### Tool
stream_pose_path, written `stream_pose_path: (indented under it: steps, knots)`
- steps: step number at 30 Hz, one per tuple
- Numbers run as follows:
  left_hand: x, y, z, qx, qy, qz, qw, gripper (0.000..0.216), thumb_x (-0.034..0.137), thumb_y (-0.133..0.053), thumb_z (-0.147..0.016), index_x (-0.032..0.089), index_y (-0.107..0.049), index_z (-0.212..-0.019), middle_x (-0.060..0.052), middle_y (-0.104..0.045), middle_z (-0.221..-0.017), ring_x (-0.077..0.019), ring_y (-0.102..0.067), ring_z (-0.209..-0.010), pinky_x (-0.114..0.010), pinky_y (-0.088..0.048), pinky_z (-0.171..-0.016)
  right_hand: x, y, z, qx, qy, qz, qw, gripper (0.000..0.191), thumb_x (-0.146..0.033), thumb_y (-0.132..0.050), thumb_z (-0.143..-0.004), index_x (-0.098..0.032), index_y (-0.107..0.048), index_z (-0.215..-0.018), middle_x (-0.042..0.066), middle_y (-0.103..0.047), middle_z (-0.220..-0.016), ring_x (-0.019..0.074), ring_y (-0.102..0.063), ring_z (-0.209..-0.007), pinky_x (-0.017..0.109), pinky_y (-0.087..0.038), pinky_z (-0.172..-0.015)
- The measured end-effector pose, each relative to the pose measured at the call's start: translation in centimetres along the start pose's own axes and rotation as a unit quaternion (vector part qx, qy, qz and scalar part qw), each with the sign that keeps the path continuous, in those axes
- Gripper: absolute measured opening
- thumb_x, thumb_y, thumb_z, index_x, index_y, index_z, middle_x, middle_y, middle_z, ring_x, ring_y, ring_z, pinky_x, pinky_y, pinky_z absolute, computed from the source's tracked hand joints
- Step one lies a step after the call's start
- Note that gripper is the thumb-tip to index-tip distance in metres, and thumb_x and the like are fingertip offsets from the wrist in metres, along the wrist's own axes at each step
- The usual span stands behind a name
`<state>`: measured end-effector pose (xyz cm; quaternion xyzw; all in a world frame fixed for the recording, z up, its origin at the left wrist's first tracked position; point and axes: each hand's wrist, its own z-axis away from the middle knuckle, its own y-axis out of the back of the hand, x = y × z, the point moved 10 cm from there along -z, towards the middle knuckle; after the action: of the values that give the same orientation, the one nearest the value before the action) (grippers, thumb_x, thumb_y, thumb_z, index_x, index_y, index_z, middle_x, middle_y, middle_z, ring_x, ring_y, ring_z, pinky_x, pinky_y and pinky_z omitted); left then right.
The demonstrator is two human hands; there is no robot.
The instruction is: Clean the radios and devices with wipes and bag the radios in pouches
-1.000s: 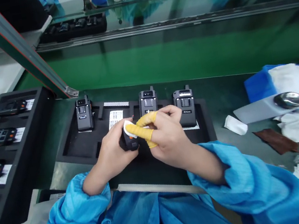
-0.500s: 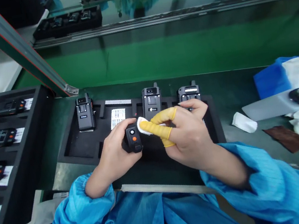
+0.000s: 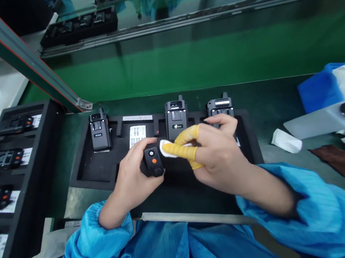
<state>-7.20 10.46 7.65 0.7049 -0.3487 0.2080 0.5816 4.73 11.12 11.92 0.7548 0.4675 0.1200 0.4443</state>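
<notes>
My left hand (image 3: 134, 169) is wrapped round a black two-way radio (image 3: 154, 162), whose end with a white and an orange button faces me. Yellow finger cots cover several fingers of my right hand (image 3: 211, 151). Those fingers press a small folded white wipe (image 3: 166, 149), held just beside the radio's right edge; whether it touches is unclear. Beneath both hands lies a black foam tray (image 3: 90, 172). In it stand a radio at the left (image 3: 100, 132), one in the middle (image 3: 176, 119) and one at the right (image 3: 220, 105), the last partly hidden by my right hand.
Another black tray (image 3: 38, 170) with several radios stands at the left, below a slanting metal post (image 3: 26, 57). To the right lie a translucent bottle (image 3: 321, 119), a crumpled white wipe (image 3: 286, 140), a brown cloth (image 3: 340, 159) and a blue box (image 3: 319, 87).
The white wipe and my right fingers have shifted slightly down against the radio. My left hand keeps its hold. The whole view has moved a little.
</notes>
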Motion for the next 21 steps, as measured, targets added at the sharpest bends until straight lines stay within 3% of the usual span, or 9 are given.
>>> stream_pose_path:
  steps: [3, 7, 10, 17, 21]
  knots:
    - [0.1, 0.2, 0.0, 0.005, -0.006, -0.004, 1.000, 0.057, 0.008, -0.063, -0.063, 0.022, -0.050, -0.116, -0.004, -0.065, -0.117, -0.0223, -0.062, -0.108, -0.035, -0.052, -0.091, 0.2, 0.3, -0.4, 0.023, -0.012, 0.002, 1.000, 0.045, 0.000, -0.045, -0.076, -0.030, -0.069, -0.100, -0.001, -0.064, -0.089, 0.0129, -0.055, -0.081, 0.039, -0.025, -0.084]
    - [-0.2, 0.2, 0.1, 0.003, 0.010, -0.001, 1.000, 0.054, 0.009, -0.063, -0.063, 0.023, -0.051, -0.114, -0.004, -0.066, -0.114, -0.0227, -0.064, -0.104, -0.036, -0.052, -0.089, -2.4, -0.3, -1.1, 0.035, 0.051, 0.030, 0.998, 0.039, -0.006, -0.045, -0.082, -0.029, -0.070, -0.100, -0.003, -0.065, -0.083, 0.0118, -0.052, -0.076, 0.039, -0.022, -0.086]
    - [-0.2, 0.1, 0.1, 0.002, 0.010, -0.002, 1.000, 0.053, 0.009, -0.064, -0.063, 0.022, -0.051, -0.114, -0.004, -0.066, -0.114, -0.0220, -0.063, -0.105, -0.034, -0.052, -0.089, -3.3, -0.4, -1.2, 0.060, 0.061, 0.086, 0.993, 0.037, -0.006, -0.043, -0.086, -0.027, -0.071, -0.097, -0.003, -0.065, -0.078, 0.0109, -0.050, -0.073, 0.040, -0.020, -0.088]
    - [0.1, 0.2, 0.0, 0.014, 0.000, -0.016, 1.000, 0.053, 0.010, -0.067, -0.065, 0.020, -0.052, -0.115, -0.005, -0.065, -0.114, -0.0201, -0.063, -0.105, -0.031, -0.052, -0.089, -0.2, -0.1, 0.9, 0.066, 0.010, 0.132, 0.989, 0.032, 0.002, -0.045, -0.074, -0.020, -0.068, -0.068, -0.001, -0.063, -0.075, 0.0101, -0.050, -0.069, 0.037, -0.023, -0.083]
    - [-0.1, 0.2, 0.3, 0.009, 0.016, -0.012, 1.000, 0.052, 0.012, -0.067, -0.065, 0.020, -0.053, -0.115, -0.005, -0.065, -0.116, -0.0198, -0.061, -0.108, -0.030, -0.050, -0.090, 1.2, -0.3, 3.3, 0.047, -0.022, 0.134, 0.990, 0.030, 0.004, -0.044, -0.065, -0.018, -0.064, -0.062, 0.001, -0.061, -0.074, 0.0106, -0.049, -0.067, 0.037, -0.026, -0.081]
